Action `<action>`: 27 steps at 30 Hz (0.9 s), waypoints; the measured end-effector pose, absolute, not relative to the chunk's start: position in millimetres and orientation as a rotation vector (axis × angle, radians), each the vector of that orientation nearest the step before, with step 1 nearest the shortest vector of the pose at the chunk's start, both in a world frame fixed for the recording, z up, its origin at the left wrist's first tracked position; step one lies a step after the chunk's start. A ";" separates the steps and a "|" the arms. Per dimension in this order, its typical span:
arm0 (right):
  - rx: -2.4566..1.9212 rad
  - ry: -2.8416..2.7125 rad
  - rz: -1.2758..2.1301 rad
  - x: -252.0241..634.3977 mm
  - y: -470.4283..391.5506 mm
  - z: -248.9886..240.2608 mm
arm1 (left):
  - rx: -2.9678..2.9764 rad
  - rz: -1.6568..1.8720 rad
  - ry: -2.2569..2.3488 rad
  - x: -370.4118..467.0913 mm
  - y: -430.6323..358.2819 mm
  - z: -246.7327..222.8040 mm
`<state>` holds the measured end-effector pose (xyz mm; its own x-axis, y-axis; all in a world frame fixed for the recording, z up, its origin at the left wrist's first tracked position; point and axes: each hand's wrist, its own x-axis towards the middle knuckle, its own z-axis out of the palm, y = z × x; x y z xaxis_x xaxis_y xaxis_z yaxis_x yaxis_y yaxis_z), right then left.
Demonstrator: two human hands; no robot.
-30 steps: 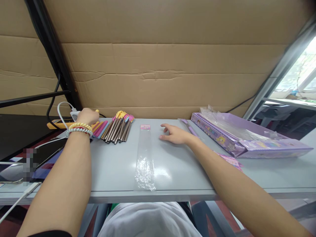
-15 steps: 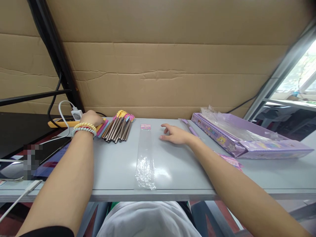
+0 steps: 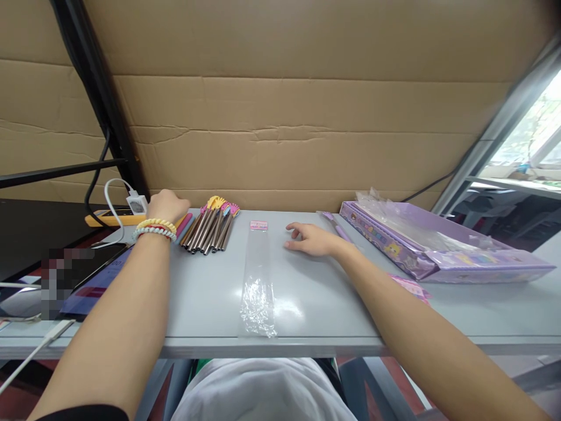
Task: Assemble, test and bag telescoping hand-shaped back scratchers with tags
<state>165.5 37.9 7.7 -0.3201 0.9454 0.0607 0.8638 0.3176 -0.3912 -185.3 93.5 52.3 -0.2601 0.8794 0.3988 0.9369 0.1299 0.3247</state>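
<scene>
My left hand (image 3: 168,206), with bead bracelets at the wrist, is over coloured rods (image 3: 184,225) at the back left; its fingers curl down out of sight. Right beside it lies a bundle of metallic sticks (image 3: 210,231) with yellow, pink and blue scalloped heads. My right hand (image 3: 304,238) rests near the middle, holding nothing, thumb and fingers apart. Between the hands, a long clear plastic sleeve (image 3: 258,263) with a pink printed header lies flat on the grey table (image 3: 201,310). To the right of my right hand is a purple stick in clear wrapping (image 3: 336,227).
An open purple printed box (image 3: 473,269) with clear bags inside stands at the right. A pink printed packet (image 3: 412,287) lies partly behind my right forearm. At the left are a dark phone-like device (image 3: 94,266), white cables and a yellow-edged power strip (image 3: 118,219). Cardboard (image 3: 307,140) walls the back.
My left hand has shifted slightly right and up, over the coloured rods, covering more of them. My right hand and the plastic sleeve stay nearly still.
</scene>
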 end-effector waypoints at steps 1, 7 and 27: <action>-1.624 -2.312 0.411 165.8 38.2 7.8 | -1.811 -0.804 -2.314 -175.4 89.7 55.0; -1.625 -2.319 0.359 168.7 39.4 11.2 | -1.807 -0.904 -2.166 -114.7 73.5 57.3; -1.492 -2.280 0.277 162.1 33.4 14.7 | -2.816 -0.146 -1.564 -44.9 57.7 9.7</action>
